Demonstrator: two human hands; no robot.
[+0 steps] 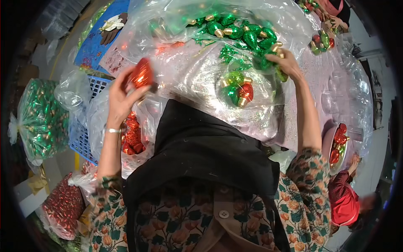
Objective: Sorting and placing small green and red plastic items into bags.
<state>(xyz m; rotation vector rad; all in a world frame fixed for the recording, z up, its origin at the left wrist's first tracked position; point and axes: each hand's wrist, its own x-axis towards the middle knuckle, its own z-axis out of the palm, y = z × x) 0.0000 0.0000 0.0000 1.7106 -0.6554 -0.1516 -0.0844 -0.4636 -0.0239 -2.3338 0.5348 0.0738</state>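
Note:
My left hand (119, 95) is closed round a shiny red bulb-shaped ornament (142, 74), raised at the table's left side and slightly blurred. Below it, more red glittery ornaments (133, 136) lie in an open clear plastic bag (97, 122). On the right, my right hand (289, 65) grips a green bulb ornament (264, 63) by its gold cap end, at the edge of a pile of green glitter bulbs (250, 38). Nearer to me, a small cluster with a red bulb (246, 93) and green bulbs lies on the plastic-covered table (189, 80).
A blue crate (79, 133) stands at the left. Beside it are filled bags of green ornaments (42, 117) and red ornaments (63, 206). Gloves (112, 27) lie on a blue sheet. At right sits a pink basin (329, 147) with bulbs. Other people work at the far right.

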